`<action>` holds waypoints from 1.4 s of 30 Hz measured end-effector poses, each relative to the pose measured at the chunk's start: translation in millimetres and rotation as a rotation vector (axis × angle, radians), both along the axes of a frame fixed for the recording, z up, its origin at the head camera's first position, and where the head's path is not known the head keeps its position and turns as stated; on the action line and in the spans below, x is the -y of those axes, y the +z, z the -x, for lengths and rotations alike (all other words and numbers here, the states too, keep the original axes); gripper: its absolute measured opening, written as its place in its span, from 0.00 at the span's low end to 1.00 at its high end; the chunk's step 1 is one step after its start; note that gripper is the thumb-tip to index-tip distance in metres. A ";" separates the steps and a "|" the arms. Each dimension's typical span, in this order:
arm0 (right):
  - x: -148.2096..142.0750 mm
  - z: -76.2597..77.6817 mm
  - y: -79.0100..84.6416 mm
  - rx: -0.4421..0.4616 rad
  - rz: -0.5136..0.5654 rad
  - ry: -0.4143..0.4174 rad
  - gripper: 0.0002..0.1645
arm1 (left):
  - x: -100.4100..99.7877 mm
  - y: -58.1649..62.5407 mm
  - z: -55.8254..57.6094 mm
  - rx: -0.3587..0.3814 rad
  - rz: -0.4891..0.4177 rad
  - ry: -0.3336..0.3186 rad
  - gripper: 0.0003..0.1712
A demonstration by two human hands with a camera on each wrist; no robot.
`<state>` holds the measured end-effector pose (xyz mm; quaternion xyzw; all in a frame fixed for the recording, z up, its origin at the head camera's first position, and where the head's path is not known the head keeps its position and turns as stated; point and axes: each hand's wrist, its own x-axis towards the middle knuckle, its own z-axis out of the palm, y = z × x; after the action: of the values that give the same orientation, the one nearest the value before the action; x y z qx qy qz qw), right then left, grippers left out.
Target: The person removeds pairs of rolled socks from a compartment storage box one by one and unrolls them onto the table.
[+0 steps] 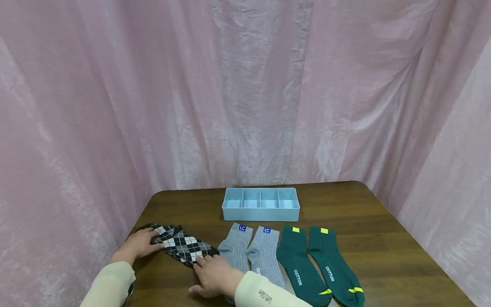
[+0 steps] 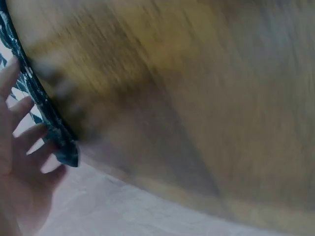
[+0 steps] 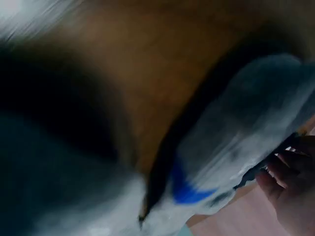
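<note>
A black, grey and white argyle sock [image 1: 182,244] lies slantwise on the left of the table, partly covered by the hands; I cannot tell if it is one sock or two stacked. My left hand [image 1: 140,244] rests on its far left end, fingers spread and slightly bent over the fabric. In the left wrist view, those fingers [image 2: 29,132] touch the sock's dark edge [image 2: 47,110]. The right hand [image 1: 215,276] lies at the other end, its fingertips on the fabric and thumb held apart. Beside it are two grey socks [image 1: 235,245] with blue LC labels.
Two green socks [image 1: 297,260] with yellow labels lie flat to the right of the grey pair. At the back of the wooden table [image 1: 391,243] stands a light blue box [image 1: 261,214] with several compartments. Pink curtains [image 1: 245,94] hang behind.
</note>
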<state>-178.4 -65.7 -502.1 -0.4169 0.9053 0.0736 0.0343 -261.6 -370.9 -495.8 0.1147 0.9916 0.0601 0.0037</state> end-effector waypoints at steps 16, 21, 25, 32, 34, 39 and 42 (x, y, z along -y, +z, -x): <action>1.9 22.8 2.4 0.072 -0.015 -0.159 0.43 | 12.5 2.9 -26.4 0.009 0.021 0.081 0.33; 3.1 21.9 1.8 0.026 0.023 -0.139 0.42 | 14.8 0.0 -29.3 -0.141 0.023 0.033 0.22; 7.3 18.0 2.7 0.002 0.045 -0.083 0.40 | 12.6 -3.3 -28.2 -0.160 -0.050 -0.037 0.21; 8.8 22.2 4.0 0.071 0.027 -0.164 0.42 | 9.4 -1.8 -27.7 -0.001 -0.062 -0.037 0.30; 7.1 25.5 4.9 0.099 0.031 -0.188 0.42 | 10.5 -0.7 -29.1 0.001 -0.060 -0.028 0.30; 4.3 32.4 6.5 0.127 0.046 -0.212 0.44 | 15.8 -2.9 -36.2 -0.037 -0.079 -0.043 0.30; 3.0 35.3 6.6 0.136 0.046 -0.221 0.45 | 17.1 -5.5 -41.6 -0.046 -0.092 -0.044 0.29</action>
<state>-213.7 -68.7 -495.5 -0.3192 0.9428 0.0200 0.0941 -219.9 -388.0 -501.3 0.1378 0.9848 0.1028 -0.0233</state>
